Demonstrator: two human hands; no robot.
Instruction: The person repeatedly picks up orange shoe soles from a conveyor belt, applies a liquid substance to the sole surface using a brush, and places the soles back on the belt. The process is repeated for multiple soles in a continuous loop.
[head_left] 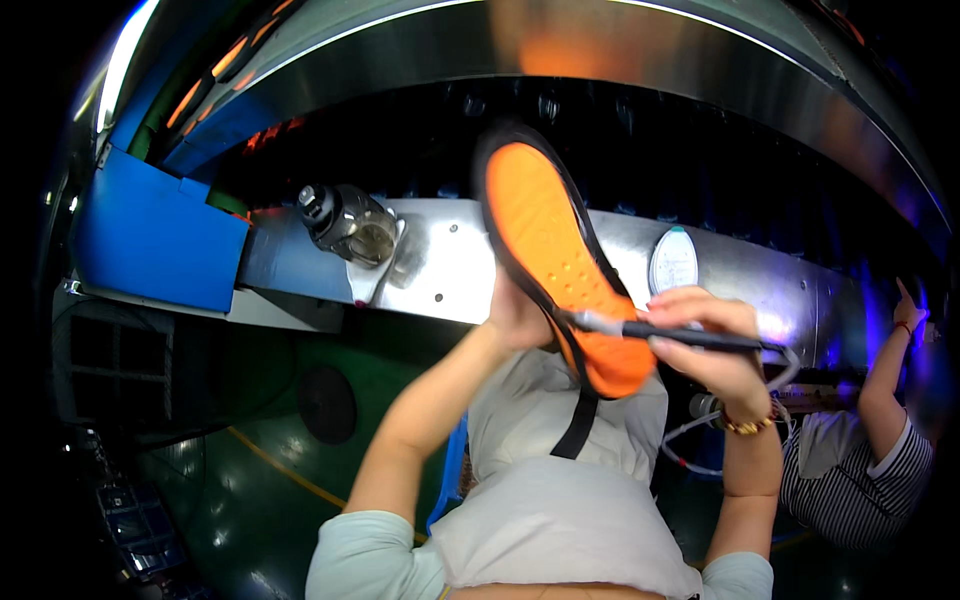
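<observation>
The left hand (515,315) grips a shoe (555,265) from behind, holding it sole-up, orange sole toward the camera, above the person's lap. The right hand (705,350) is closed around a dark pen-like tool (665,332), its tip touching the sole's edge. A steel ledge (450,260) runs behind; a co-worker's arm (885,370) is raised at far right.

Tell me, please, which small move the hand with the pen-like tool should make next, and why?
Probably slide the tool tip a little further along the sole's edge. The right hand holds the pen-like tool with its tip at the black rim of the orange shoe sole, which the left hand holds upturned from behind, so the rim seems to be what is being worked.
</observation>
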